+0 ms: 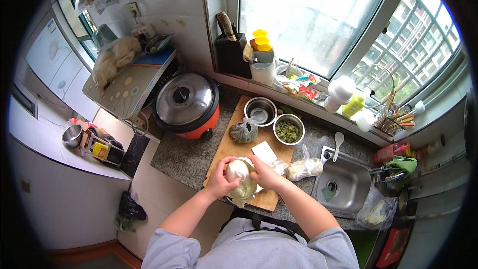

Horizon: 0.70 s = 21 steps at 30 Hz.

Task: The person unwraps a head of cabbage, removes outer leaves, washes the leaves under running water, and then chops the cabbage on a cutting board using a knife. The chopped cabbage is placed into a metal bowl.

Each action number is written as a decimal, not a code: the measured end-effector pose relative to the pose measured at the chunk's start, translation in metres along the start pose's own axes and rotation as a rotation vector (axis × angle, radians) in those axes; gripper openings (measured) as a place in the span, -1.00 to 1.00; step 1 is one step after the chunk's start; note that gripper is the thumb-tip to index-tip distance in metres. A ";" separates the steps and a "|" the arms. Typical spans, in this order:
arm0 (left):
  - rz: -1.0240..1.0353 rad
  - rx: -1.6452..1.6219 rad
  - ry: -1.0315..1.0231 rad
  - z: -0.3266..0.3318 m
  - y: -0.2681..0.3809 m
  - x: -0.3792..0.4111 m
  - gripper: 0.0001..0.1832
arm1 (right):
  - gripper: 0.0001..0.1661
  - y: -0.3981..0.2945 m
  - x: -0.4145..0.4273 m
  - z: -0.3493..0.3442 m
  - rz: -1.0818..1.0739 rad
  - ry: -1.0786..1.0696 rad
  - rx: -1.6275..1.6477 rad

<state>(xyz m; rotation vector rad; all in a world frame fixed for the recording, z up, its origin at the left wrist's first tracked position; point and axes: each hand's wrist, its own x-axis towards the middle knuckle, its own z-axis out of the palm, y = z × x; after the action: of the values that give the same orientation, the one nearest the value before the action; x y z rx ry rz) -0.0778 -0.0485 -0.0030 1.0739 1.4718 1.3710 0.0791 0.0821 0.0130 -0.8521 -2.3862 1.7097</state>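
My left hand (221,179) and my right hand (263,173) hold a pale green, leafy vegetable (244,190) with a rounded white piece (238,170) at its top, above the near end of a wooden cutting board (220,155). What the white piece is, I cannot tell. Farther back on the board are a tied plastic bag of dark contents (243,132), a metal bowl (260,111) and a bowl of chopped greens (287,130). A white flat object (264,151) lies just beyond my right hand. Right of the board rests a plastic bag with pale contents (304,168).
An orange electric cooker (186,104) with a glass lid stands at left on the granite counter (171,157). To the right is a steel sink (347,183), with a white rice paddle (338,144) at its corner. A knife block (233,56) and utensils line the windowsill.
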 end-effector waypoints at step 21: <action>-0.413 0.191 -0.051 0.042 -0.063 0.020 -0.09 | -0.60 0.075 0.011 0.012 0.267 0.186 0.086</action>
<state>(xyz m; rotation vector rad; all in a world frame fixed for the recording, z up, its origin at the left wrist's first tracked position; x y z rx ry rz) -0.0462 -0.0194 -0.0682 0.8490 1.6988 0.9225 0.0941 0.0940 -0.0608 -1.3029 -2.1417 1.7159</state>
